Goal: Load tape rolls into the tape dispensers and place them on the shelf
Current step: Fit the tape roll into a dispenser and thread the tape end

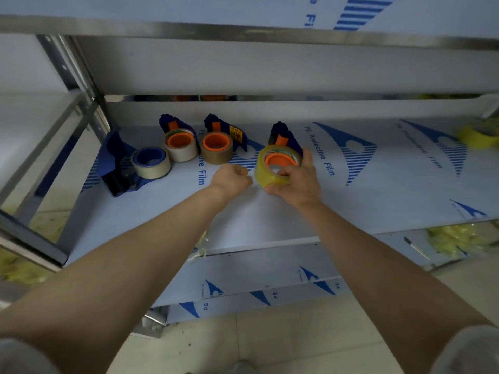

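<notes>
Several blue tape dispensers stand in a row on the shelf (270, 211). The rightmost dispenser (283, 136) carries a clear yellowish tape roll (266, 174) on an orange hub. My right hand (297, 182) grips that roll and dispenser from the right, thumb on the roll's face. Just left of the roll, my left hand (232, 179) is curled in a fist; whether it pinches a tape end is hidden. Further left are two dispensers with orange hubs, one holding a brown roll (217, 152), one a pale roll (181, 148), and a dispenser with a blue hub (151, 163).
The shelf is covered in white protective film with blue print. A metal upright (81, 85) stands at the left and another shelf board hangs close above. A yellow tape roll (475, 134) lies at the far right. Lower shelves and yellowish scraps (456, 238) are below.
</notes>
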Available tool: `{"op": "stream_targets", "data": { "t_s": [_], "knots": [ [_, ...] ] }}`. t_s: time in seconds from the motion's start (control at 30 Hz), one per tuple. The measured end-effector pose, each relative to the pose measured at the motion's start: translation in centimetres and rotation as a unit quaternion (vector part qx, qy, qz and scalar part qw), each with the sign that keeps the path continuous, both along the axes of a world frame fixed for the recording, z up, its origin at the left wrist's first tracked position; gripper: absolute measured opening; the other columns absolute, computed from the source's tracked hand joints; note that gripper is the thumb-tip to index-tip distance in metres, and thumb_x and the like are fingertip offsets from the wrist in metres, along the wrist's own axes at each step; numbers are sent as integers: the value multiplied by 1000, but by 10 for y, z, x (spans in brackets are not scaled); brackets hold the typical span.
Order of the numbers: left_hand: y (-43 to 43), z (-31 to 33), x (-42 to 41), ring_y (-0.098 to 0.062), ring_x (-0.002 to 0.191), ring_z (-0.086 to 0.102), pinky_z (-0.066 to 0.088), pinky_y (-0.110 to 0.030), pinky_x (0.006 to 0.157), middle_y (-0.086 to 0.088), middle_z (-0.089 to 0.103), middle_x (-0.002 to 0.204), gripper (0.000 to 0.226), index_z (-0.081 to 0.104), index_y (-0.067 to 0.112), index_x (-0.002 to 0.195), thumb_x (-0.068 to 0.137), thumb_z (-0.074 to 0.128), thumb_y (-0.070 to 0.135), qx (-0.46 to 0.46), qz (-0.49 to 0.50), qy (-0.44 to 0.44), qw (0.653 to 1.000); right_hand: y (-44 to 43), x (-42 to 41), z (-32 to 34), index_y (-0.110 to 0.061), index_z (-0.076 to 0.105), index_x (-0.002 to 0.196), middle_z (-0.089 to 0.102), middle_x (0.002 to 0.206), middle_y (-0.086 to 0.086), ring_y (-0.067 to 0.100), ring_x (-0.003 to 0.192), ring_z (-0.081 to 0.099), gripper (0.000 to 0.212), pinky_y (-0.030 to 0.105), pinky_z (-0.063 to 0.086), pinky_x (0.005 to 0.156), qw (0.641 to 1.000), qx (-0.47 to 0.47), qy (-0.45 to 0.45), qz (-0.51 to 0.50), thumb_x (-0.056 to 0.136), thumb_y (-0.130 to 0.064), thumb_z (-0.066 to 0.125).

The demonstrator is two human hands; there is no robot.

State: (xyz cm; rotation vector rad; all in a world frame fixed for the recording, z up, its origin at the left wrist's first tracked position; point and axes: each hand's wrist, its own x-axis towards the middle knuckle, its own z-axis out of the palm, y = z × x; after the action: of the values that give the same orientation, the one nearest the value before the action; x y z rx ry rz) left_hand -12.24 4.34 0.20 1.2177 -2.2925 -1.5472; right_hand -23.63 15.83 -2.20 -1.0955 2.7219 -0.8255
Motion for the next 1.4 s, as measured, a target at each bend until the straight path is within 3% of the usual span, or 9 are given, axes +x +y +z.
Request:
{"op": "stream_targets", "data": {
  "t_s": [0.07, 0.17, 0.5, 0.67, 0.73, 0.87, 1.07, 1.23, 1.4],
  "knots": [
    [0, -1, -2, -22, 111, 52, 40, -29, 100, -9, 57, 119, 30, 61, 9, 118, 88, 59, 9, -6, -4, 5, 1000, 1, 2, 2, -21, 70, 100, 9, 153, 5, 31, 134, 29, 42, 37, 39, 103, 1000, -2, 2, -2, 64, -39, 82],
    [3, 1, -3, -23, 126, 48, 37, -32, 108, -7, 51, 138, 48, 50, 9, 134, 87, 60, 10, -15, -5, 5, 1000, 3, 5, 5, -21, 71, 98, 11, 152, 5, 31, 132, 32, 40, 37, 42, 101, 1000, -1, 7, -8, 64, -39, 82],
    [24, 5, -23, -26, 120, 53, 40, -33, 105, -13, 59, 127, 56, 44, 8, 137, 84, 63, 8, -4, -86, 23, 996, 42, 12, 14, -19, 70, 97, 18, 152, 6, 32, 130, 34, 38, 41, 41, 102, 996, -23, 13, -81, 65, -38, 81],
    [47, 5, -34, -25, 115, 55, 43, -29, 97, -13, 60, 123, 54, 47, 10, 135, 83, 64, 7, -14, -128, 23, 991, 76, 0, 7, -27, 56, 117, 38, 140, 4, 27, 117, 49, 73, 37, 45, 98, 988, -51, -34, -141, 51, -43, 83],
    [57, 5, -40, -24, 116, 55, 43, -29, 98, -12, 60, 124, 54, 48, 10, 134, 83, 64, 7, -19, -139, 23, 990, 90, -6, 4, -16, 47, 131, 39, 135, -5, 15, 103, 49, 96, 43, 50, 93, 983, -68, -39, -166, 45, -43, 81],
    [85, 8, -58, -24, 113, 56, 42, -26, 94, -12, 61, 122, 51, 51, 10, 132, 83, 64, 7, -32, -152, 24, 988, 125, -17, 8, -18, 63, 101, 30, 144, 5, 26, 118, 45, 49, 41, 46, 97, 987, -49, -11, -152, 60, -31, 85],
    [155, 12, -106, -24, 117, 54, 40, -28, 103, -11, 59, 126, 48, 53, 10, 130, 83, 65, 9, -48, -160, 27, 986, 202, -60, 15, -14, 64, 116, 31, 146, 11, 30, 128, 44, 59, 35, 42, 103, 990, -48, -12, -133, 64, -36, 83],
    [240, 17, -166, -25, 119, 52, 41, -31, 104, -10, 56, 130, 49, 50, 11, 132, 85, 62, 8, -39, -181, 28, 982, 289, -116, 21, -14, 66, 110, 5, 156, 8, 29, 139, 26, 49, 36, 28, 113, 987, -40, -37, -149, 66, -27, 84],
    [310, 20, -221, -25, 117, 54, 41, -31, 104, -12, 57, 126, 47, 52, 11, 131, 85, 62, 8, -31, -188, 30, 981, 370, -170, 21, -6, 59, 119, 31, 143, 12, 29, 124, 44, 65, 22, 36, 89, 980, -50, -65, -184, 64, -31, 84]
  ]
}}
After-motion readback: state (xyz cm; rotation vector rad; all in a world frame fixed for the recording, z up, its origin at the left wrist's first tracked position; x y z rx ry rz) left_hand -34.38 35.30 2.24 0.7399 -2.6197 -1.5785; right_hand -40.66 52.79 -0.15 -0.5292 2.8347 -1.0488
